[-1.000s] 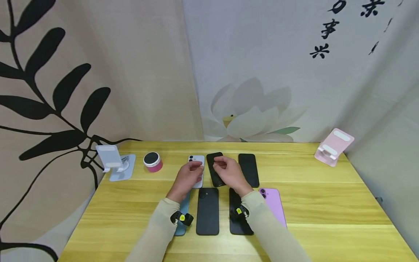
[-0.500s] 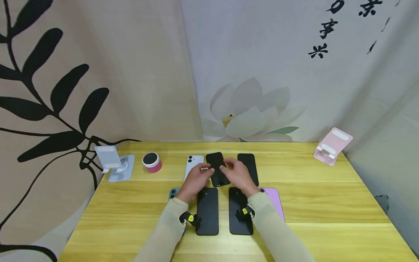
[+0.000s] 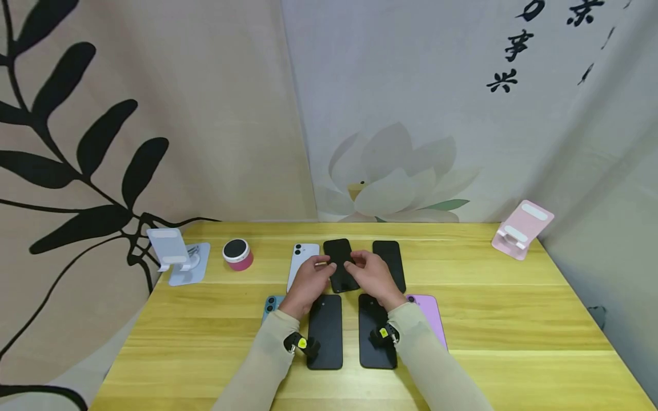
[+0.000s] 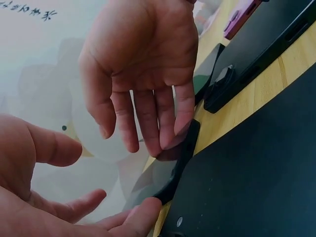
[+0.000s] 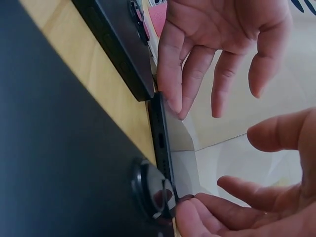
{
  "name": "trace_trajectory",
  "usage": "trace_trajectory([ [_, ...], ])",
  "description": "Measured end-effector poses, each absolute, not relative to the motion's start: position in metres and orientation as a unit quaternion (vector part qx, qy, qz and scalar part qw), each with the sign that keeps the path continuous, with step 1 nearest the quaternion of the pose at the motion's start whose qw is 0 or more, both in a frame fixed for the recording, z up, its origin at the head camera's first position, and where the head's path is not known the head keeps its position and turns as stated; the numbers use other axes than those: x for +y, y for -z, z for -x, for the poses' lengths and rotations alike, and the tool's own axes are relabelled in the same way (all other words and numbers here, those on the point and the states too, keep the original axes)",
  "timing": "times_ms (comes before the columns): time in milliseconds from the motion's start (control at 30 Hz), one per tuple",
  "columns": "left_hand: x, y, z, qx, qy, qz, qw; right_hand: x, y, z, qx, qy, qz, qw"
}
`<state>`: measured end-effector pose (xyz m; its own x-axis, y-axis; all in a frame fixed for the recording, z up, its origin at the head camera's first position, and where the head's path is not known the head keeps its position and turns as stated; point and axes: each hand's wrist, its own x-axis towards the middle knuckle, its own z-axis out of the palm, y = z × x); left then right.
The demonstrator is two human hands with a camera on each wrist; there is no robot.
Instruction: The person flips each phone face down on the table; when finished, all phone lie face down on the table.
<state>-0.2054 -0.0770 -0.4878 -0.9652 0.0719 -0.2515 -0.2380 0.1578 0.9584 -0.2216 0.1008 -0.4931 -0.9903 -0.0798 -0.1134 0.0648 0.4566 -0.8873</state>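
Printed backdrop [image 3: 221,114], dark leaves at upper left of the frame; below, wooden table [image 3: 514,319]. Centre: black phone [image 3: 337,254] on the table, between left hand [image 3: 310,281] and right hand [image 3: 377,276]; fingers of both relaxed and parted, some fingertips touching its edges. Beside it, white phone [image 3: 302,261] to the left, second black phone [image 3: 389,257] to the right. Lower centre: two dark phones [image 3: 329,328], well apart from pink stand [image 3: 524,222] at far right.
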Motion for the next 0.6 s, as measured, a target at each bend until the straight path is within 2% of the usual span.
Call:
trace_trajectory([
  [400,-0.0775,0.4912,0.2071,0.738,-0.665,0.072,0.091,0.099,0.4955,0.2188,0.875,0.483,0.02,0.036],
  [600,-0.0762,0.4941,0.2088,0.715,-0.689,0.06,0.097,0.0971,0.4966,0.2183,0.872,0.486,0.033,0.043],
])
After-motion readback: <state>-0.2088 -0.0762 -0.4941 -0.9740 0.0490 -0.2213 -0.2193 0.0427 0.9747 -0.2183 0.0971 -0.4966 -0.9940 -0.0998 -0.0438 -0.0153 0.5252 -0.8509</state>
